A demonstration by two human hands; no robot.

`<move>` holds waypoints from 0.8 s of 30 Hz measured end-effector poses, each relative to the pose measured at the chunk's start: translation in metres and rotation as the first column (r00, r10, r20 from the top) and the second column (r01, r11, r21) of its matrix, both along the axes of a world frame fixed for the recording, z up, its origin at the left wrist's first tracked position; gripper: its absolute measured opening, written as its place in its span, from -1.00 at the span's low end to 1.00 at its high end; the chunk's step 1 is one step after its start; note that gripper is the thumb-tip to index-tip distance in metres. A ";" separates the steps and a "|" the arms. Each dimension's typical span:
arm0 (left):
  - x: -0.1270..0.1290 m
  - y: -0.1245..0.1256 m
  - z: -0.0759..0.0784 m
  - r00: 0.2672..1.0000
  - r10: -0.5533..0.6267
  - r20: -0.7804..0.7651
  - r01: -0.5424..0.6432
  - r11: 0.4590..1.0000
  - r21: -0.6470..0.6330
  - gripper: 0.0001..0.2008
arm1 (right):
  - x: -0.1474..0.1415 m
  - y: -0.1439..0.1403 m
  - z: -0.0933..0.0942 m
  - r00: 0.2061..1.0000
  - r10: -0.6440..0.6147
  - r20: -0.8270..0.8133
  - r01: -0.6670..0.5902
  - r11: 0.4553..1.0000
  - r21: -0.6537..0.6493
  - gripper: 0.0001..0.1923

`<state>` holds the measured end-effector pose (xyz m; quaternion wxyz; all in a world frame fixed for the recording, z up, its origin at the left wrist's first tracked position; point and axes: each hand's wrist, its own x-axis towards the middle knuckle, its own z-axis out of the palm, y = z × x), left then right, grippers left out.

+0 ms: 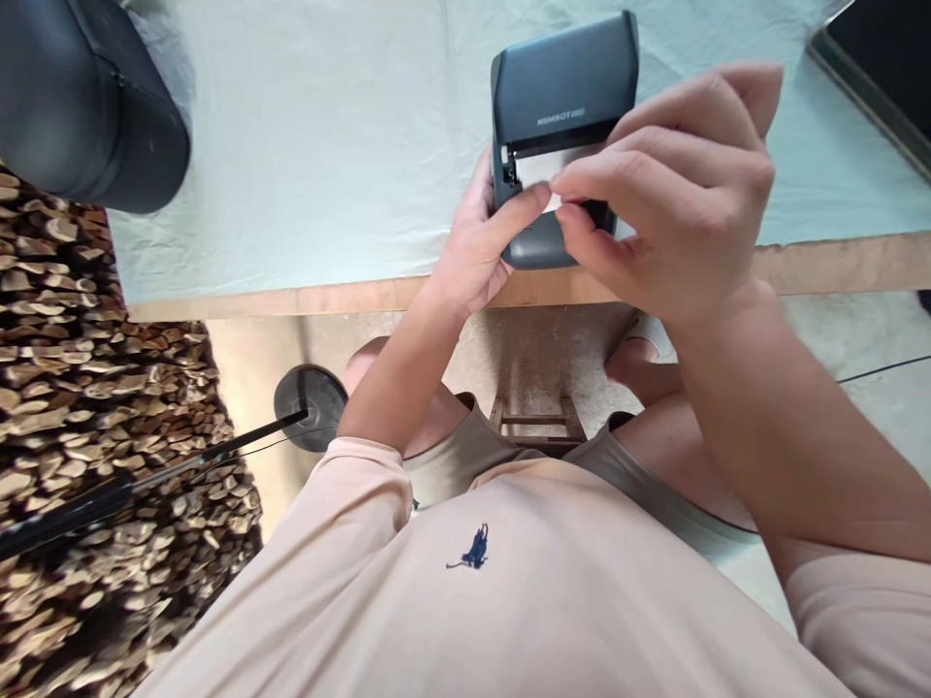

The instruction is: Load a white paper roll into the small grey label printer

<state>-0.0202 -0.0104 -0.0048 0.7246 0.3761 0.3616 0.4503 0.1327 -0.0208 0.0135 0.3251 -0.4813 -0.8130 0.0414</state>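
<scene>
A dark blue-grey label printer (567, 92) with NIIMBOT lettering is held at the table's near edge, its lid tilted up. Inside the opening shows white label paper (534, 172). My left hand (486, 228) grips the printer's left side, its thumb resting over the front by the paper. Over the right side of the printer, my right hand (673, 194) pinches at the paper's edge with thumb and forefinger. Its other fingers are curled and cover part of the opening.
A pale green cloth covers the wooden-edged table (327, 194). A black rounded container (94, 107) stands at the far left, and a dark flat object (880, 68) lies at the right. Stacked firewood (58, 281) and a round-based stand (311, 407) are on the left. A small wooden stool (538, 424) shows below.
</scene>
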 end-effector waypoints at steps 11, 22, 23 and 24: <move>-0.001 -0.001 0.003 0.997 -0.061 -0.046 0.062 0.998 0.025 -0.39 | 0.009 0.002 0.008 0.995 0.042 -0.089 -0.023 0.977 0.210 -0.70; -0.003 0.000 0.003 1.000 -0.009 -0.008 0.009 0.999 -0.051 -0.06 | 0.014 -0.004 0.010 0.971 0.012 -0.238 -0.012 1.000 0.002 -0.72; -0.002 -0.001 0.004 1.000 -0.002 -0.012 0.001 0.998 -0.061 -0.06 | 0.014 -0.005 0.012 0.969 -0.034 -0.245 0.029 0.999 -0.021 -0.72; 0.000 -0.003 0.005 1.000 0.012 -0.014 -0.013 0.998 -0.068 -0.07 | 0.014 -0.006 0.014 0.963 -0.090 -0.253 0.078 0.995 -0.057 -0.72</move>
